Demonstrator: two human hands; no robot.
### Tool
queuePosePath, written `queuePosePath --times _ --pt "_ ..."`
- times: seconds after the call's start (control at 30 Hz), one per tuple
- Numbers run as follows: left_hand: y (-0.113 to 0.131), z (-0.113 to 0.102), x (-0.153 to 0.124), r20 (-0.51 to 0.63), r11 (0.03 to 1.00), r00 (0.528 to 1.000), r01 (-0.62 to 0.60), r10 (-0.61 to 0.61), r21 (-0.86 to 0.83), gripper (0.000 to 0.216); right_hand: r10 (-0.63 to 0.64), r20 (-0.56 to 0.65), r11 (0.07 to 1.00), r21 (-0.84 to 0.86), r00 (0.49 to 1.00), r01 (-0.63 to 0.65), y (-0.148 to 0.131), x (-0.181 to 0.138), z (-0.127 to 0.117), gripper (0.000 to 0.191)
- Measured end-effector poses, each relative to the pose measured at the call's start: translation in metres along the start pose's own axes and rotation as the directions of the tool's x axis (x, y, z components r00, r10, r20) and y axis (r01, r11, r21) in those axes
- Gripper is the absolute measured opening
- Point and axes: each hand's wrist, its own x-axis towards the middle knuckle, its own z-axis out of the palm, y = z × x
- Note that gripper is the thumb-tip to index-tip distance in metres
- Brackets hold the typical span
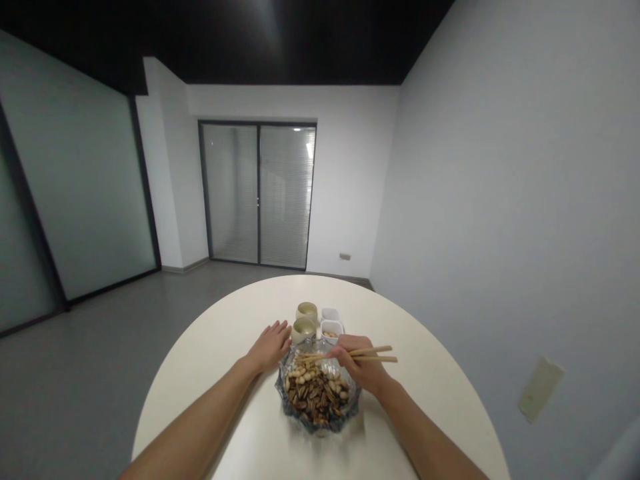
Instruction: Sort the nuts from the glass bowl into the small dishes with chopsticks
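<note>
The right hand is closed on a pair of chopsticks and sits above the right rim of a glass bowl. The chopsticks' long axis runs nearly level, with the tips pointing left over the seeds; contact with the seeds cannot be confirmed. The left hand is open and empty, fingers extended, just beside the bowl's left rim, above the table. The right hand is nearer the seeds.

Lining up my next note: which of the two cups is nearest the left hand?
The front cup, right beside the left hand and the rim of the glass bowl; the other cup stands farther back, behind it.
</note>
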Motion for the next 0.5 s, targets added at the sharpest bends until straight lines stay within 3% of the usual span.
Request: queuePosePath --times 0.27,0.5 --pt "-0.003 0.000 0.000 -0.002 1.000 1.000 -0.004 0.004 0.018 0.052 0.068 -0.139 0.995 0.080 0.988 -0.057 -0.004 0.003 -0.006 0.057" --pt "-0.003 -0.003 -0.001 0.007 0.999 1.000 -0.003 0.003 0.040 0.051 0.146 -0.308 0.984 0.142 0.940 -0.106 0.004 0.003 -0.028 0.050"
